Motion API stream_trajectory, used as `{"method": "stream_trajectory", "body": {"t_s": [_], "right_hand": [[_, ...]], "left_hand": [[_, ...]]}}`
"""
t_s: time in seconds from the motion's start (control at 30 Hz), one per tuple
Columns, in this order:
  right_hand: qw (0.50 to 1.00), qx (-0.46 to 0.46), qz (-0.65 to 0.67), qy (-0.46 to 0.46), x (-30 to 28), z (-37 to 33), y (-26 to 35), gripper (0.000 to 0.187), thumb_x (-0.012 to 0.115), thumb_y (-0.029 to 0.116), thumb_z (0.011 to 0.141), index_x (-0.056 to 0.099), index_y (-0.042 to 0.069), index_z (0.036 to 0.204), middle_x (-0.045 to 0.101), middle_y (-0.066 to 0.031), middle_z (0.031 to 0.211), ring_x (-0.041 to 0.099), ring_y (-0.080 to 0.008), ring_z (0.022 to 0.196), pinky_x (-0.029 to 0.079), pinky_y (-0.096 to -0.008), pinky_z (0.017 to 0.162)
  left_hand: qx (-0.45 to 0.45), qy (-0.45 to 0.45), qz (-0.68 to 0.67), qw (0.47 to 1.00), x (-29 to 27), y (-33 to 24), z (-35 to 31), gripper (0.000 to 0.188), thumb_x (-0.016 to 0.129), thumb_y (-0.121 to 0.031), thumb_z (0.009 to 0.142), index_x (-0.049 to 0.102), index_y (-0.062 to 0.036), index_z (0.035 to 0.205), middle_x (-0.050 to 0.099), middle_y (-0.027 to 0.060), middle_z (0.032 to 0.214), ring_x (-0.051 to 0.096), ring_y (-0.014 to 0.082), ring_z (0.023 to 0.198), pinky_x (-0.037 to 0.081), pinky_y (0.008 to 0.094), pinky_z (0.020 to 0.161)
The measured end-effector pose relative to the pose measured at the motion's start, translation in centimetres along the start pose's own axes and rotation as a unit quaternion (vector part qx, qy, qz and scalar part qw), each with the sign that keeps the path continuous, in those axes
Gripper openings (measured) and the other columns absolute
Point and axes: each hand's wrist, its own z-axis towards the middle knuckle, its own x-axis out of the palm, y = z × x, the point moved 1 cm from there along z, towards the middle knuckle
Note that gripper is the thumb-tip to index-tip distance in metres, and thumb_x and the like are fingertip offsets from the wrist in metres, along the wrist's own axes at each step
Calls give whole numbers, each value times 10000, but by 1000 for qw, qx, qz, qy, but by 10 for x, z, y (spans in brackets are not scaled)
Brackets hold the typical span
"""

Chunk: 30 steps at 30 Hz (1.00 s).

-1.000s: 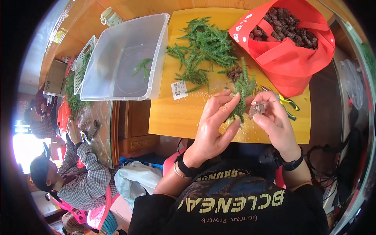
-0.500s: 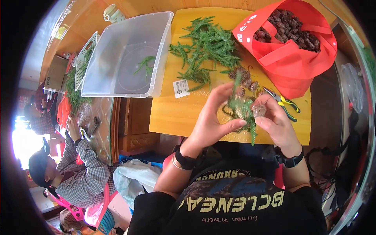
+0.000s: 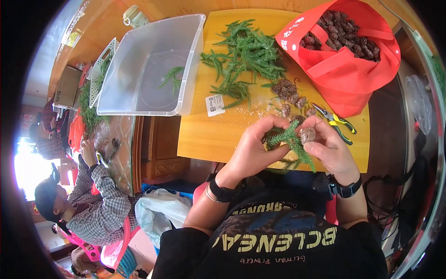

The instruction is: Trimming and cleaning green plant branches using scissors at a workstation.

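Above the table's near edge, my left hand (image 3: 261, 145) pinches a green artificial pine sprig (image 3: 289, 136) between thumb and fingers. My right hand (image 3: 329, 148) grips a small brown pine cone (image 3: 307, 134) against the sprig's right side. The joint between sprig and cone is hidden by my fingers. Just beyond my hands, a few loose pine cones (image 3: 284, 88) lie on the yellow tabletop (image 3: 204, 135). Yellow-and-black pliers (image 3: 335, 123) rest to their right. Farther back is a heap of green sprigs (image 3: 253, 51).
A red bag (image 3: 344, 86) full of pine cones (image 3: 346, 35) stands at the back right. On the left is a clear plastic bin (image 3: 186, 100) with one sprig inside. A white label (image 3: 215, 105) lies near it. Another person (image 3: 102, 204) works at a side table on the left.
My left hand has lowered slightly, and the sprig has turned from upright to lying across toward the right hand. The right hand keeps its cone. Loose cones behind are more exposed.
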Motion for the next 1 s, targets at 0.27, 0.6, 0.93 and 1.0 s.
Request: {"method": "stream_trajectory", "body": {"t_s": [0.27,0.6,0.93,1.0], "right_hand": [[999,-21,40,13,-2,2,0,347,610,126,790,440,31,1077,526,-47,1015,496,-108,931,389,-250,838],[999,-29,-11,-23,-5,0,-2,365,608,159,817,423,38,1108,532,-81,1072,499,-128,956,386,-272,860],[831,-338,-426,-116,30,-33,32,295,669,-33,635,620,20,921,585,-106,849,586,-220,755,468,-279,670],[857,-297,-407,-105,35,-32,17,299,703,10,637,597,12,917,574,-90,819,533,-161,669,427,-249,610]], "left_hand": [[92,-21,-77,993,3,4,0,154,650,-15,766,563,-7,894,554,58,897,530,159,840,422,263,763],[64,-77,-155,983,9,8,-1,173,580,46,801,554,5,967,536,62,980,541,126,888,435,231,802],[135,-153,-65,977,-1,9,-3,194,607,83,791,526,10,952,536,35,923,556,83,815,482,213,718],[128,-166,-109,972,3,10,-1,203,607,83,791,519,7,956,532,35,925,553,82,813,488,217,725]]}}
